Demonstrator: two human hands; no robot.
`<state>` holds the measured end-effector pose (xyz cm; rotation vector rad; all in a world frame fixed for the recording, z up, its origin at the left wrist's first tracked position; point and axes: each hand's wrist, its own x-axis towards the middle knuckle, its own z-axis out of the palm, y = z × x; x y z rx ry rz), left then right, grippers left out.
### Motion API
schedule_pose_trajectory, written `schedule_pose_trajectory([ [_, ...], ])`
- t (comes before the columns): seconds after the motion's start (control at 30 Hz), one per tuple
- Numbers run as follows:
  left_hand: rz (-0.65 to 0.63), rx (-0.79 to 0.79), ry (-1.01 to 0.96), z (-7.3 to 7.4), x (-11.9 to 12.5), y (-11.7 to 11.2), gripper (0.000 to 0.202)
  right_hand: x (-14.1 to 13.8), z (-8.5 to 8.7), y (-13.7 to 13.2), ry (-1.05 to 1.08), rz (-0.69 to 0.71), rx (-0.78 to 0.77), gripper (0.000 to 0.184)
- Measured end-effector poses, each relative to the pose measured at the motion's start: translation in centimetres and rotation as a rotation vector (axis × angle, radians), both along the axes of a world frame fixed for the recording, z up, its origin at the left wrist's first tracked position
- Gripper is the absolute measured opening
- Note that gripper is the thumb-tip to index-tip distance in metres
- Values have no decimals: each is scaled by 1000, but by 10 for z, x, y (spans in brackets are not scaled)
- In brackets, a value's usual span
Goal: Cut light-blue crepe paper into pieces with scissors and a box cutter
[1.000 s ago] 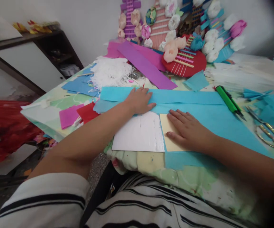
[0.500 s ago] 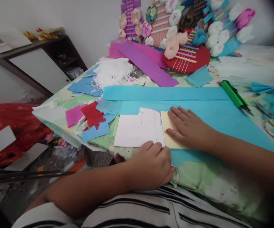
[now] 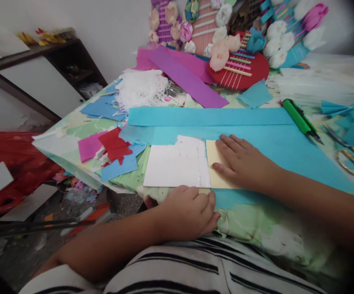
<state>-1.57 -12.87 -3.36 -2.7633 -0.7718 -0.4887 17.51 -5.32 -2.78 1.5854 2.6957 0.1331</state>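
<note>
The right hand (image 3: 244, 163) lies flat at centre frame, its fingers (image 3: 230, 143) slightly spread and pressing on a cream card (image 3: 213, 153) and the wide blue paper (image 3: 287, 151) beneath it. Just left of the card, touching it, lies a white sheet (image 3: 177, 163). The left hand (image 3: 189, 210) sits at the near edge of the worktop (image 3: 256, 228), fingers (image 3: 195, 194) curled below the sheet's lower edge; whether they pinch anything cannot be told. A green cutter (image 3: 298, 120) and scissors (image 3: 353, 159) lie at the right.
</note>
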Motion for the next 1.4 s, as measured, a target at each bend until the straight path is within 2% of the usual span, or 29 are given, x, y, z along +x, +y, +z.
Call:
schedule_pose_trajectory([
  [0.47, -18, 6, -7, 0, -1, 1, 37, 1, -2, 2, 23, 18, 35, 67],
  [0.63, 1, 19, -39, 3, -1, 1, 30, 0, 0, 2, 23, 23, 48, 67],
  [0.8, 68, -145, -36, 7, 2, 3, 31, -1, -1, 0, 38, 24, 67, 68],
  [0.93, 15, -253, 108, 16, 2, 9, 33, -1, -6, 0, 95, -40, 88, 76],
  [1.07, -10, -291, 143, 29, 3, 21, 39, 0, -4, 3, 87, 0, 61, 66],
  [1.2, -22, -326, 147, 40, 10, 38, 42, 2, 7, 8, 90, 59, 31, 56],
  [1.3, 7, -324, 138, 40, 17, 47, 37, 3, 17, 11, 93, 78, -2, 45],
  [1.4, 92, -317, 130, 35, 22, 54, 35, 5, 25, 13, 89, 92, -28, 32],
])
